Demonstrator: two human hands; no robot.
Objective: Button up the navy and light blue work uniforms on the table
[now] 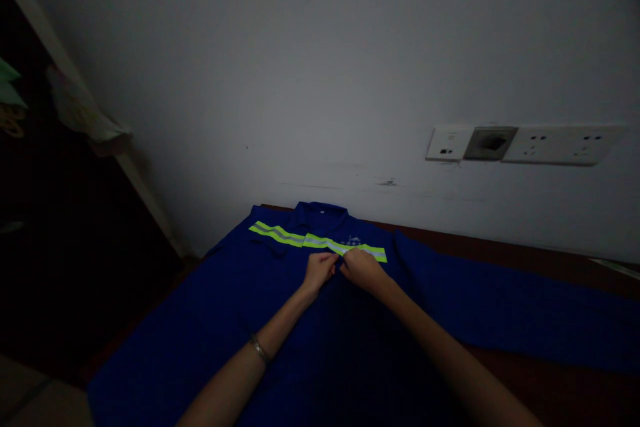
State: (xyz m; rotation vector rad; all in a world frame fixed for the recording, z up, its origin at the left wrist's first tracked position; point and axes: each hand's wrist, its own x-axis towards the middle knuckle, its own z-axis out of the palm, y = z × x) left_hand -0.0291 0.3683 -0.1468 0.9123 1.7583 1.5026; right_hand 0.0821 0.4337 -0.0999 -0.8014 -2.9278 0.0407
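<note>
A blue work jacket [215, 300] lies spread out, front up, its collar [323, 213] toward the wall. Across its chest runs a yellow-green reflective strip [280, 233] with a grey band, and a small pale logo sits above the strip on the right. My left hand [320, 269] is closed in a pinch on the jacket's front just below the strip. Close beside it, my right hand [363, 268] is also closed on the cloth, partly covering the strip. The exact bit of fabric between the fingers is hidden. One jacket sleeve [500, 293] stretches to the right.
The jacket rests on a dark reddish-brown table [450, 243] against a pale wall [300, 80]. A row of sockets and switches [550, 145] is set in the wall at right. Cloth or bags [85, 107] hang by a dark doorway at left. The light is dim.
</note>
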